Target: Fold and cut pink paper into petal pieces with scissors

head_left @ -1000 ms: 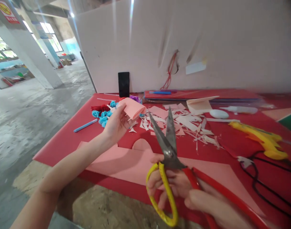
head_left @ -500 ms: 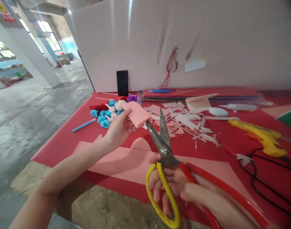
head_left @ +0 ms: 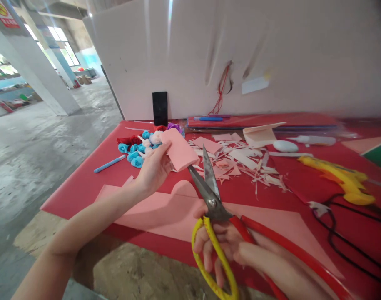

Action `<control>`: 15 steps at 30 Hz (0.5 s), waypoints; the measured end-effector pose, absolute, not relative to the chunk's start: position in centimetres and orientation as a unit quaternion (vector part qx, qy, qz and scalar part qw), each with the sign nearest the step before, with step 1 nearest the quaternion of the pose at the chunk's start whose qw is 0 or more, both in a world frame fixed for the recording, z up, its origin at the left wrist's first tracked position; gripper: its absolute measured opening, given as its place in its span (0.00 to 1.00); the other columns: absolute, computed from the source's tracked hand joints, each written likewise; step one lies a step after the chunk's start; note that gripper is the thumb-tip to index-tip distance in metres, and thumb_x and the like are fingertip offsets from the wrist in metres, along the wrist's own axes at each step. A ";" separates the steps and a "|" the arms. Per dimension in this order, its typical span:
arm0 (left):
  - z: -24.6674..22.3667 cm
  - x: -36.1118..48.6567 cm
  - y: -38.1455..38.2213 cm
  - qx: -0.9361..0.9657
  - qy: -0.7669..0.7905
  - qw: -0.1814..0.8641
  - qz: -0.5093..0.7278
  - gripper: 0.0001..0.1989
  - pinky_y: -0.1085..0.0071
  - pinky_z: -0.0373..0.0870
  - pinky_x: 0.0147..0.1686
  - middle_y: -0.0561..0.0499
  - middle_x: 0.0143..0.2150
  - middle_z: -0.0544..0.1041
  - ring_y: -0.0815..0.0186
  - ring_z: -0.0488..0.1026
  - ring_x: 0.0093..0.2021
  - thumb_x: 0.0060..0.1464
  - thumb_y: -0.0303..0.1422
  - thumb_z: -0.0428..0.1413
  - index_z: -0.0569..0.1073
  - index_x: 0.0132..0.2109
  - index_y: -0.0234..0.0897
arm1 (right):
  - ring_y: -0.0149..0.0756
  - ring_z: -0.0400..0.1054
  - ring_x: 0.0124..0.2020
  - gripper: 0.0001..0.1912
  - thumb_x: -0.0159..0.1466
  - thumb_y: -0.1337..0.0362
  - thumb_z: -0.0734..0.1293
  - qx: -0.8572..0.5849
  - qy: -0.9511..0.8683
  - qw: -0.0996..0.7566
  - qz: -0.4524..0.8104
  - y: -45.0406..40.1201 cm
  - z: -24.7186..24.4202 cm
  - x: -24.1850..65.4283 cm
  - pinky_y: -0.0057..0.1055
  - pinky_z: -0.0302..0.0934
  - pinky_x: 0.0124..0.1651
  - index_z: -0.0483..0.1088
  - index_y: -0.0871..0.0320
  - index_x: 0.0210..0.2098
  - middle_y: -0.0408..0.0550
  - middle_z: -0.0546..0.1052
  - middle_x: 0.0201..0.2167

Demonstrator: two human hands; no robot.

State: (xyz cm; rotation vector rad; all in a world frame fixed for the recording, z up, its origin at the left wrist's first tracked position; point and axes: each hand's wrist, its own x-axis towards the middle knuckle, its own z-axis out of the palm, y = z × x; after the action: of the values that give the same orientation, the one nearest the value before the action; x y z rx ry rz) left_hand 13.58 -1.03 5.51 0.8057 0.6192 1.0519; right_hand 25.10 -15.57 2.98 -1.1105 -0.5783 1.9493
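My left hand (head_left: 154,166) pinches a folded piece of pink paper (head_left: 180,150) above the table. In my right hand (head_left: 221,241) is a large pair of scissors (head_left: 212,203) with one yellow and one red handle loop. Its blades stand apart and point up toward the paper's lower right corner. One blade tip lies close under that corner; whether it touches I cannot tell. Beneath both hands lies a long pink sheet (head_left: 155,212) with a rounded tab on its far edge. Paper roses (head_left: 137,161) in blue, red, white and purple sit just beyond my left hand.
Pink and white paper scraps (head_left: 240,160) lie behind the scissors. To the right are a yellow glue gun (head_left: 337,177) with a black cord, a white egg-shaped piece (head_left: 285,146) and a white bottle (head_left: 317,141). A blue pen (head_left: 109,163) lies left; a black phone (head_left: 160,108) leans against the board.
My right hand has drawn the scissors slightly down, and their blades have closed a little. The folded pink paper has turned slightly, and a blade no longer overlaps its corner as before.
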 end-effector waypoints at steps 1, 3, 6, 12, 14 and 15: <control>5.4 13.6 -1.1 0.371 0.282 0.743 0.480 0.03 0.76 0.70 0.32 0.51 0.27 0.76 0.67 0.74 0.31 0.48 0.28 0.55 0.71 0.32 0.31 | 0.31 0.66 0.23 0.17 0.39 0.65 0.64 -0.441 -0.226 0.401 0.770 -15.6 3.0 25.0 0.29 0.61 0.25 0.64 0.56 0.31 0.43 0.71 0.24; 5.1 13.7 -1.2 0.376 0.279 0.745 0.475 0.03 0.75 0.71 0.34 0.51 0.27 0.76 0.66 0.75 0.33 0.47 0.28 0.56 0.72 0.30 0.31 | 0.30 0.65 0.21 0.16 0.40 0.65 0.64 -0.440 -0.227 0.408 0.767 -15.6 2.9 25.0 0.29 0.61 0.25 0.65 0.56 0.32 0.44 0.72 0.26; 5.0 13.7 -1.4 0.379 0.279 0.750 0.464 0.03 0.77 0.70 0.33 0.51 0.28 0.77 0.68 0.75 0.31 0.47 0.28 0.57 0.73 0.30 0.32 | 0.29 0.64 0.19 0.13 0.41 0.64 0.64 -0.443 -0.252 0.402 0.761 -15.4 2.7 25.1 0.29 0.60 0.24 0.65 0.57 0.28 0.44 0.73 0.26; 5.4 13.8 -2.3 0.389 0.264 0.764 0.443 0.03 0.78 0.69 0.31 0.53 0.24 0.75 0.72 0.72 0.26 0.45 0.26 0.58 0.74 0.27 0.30 | 0.29 0.64 0.19 0.15 0.43 0.63 0.66 -0.448 -0.267 0.395 0.757 -15.5 3.1 25.4 0.30 0.60 0.25 0.68 0.58 0.32 0.44 0.73 0.26; 5.5 13.8 -2.7 0.401 0.261 0.765 0.432 0.02 0.77 0.68 0.30 0.53 0.25 0.76 0.72 0.72 0.26 0.44 0.26 0.59 0.74 0.27 0.31 | 0.30 0.66 0.22 0.13 0.46 0.63 0.66 -0.450 -0.271 0.402 0.750 -15.9 3.2 25.6 0.30 0.61 0.29 0.68 0.57 0.32 0.44 0.73 0.27; 5.5 13.8 -2.8 0.408 0.260 0.764 0.427 0.02 0.77 0.68 0.30 0.53 0.25 0.76 0.71 0.72 0.26 0.44 0.26 0.59 0.74 0.27 0.31 | 0.30 0.67 0.25 0.11 0.49 0.62 0.66 -0.449 -0.278 0.404 0.747 -16.1 3.2 25.7 0.30 0.62 0.32 0.68 0.57 0.32 0.44 0.72 0.27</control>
State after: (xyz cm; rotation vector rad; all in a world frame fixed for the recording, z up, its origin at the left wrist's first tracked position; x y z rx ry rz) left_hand 13.81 -2.82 5.50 0.8863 0.5646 0.9273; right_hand 25.68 -16.08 3.19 -1.1331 -0.7024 1.8851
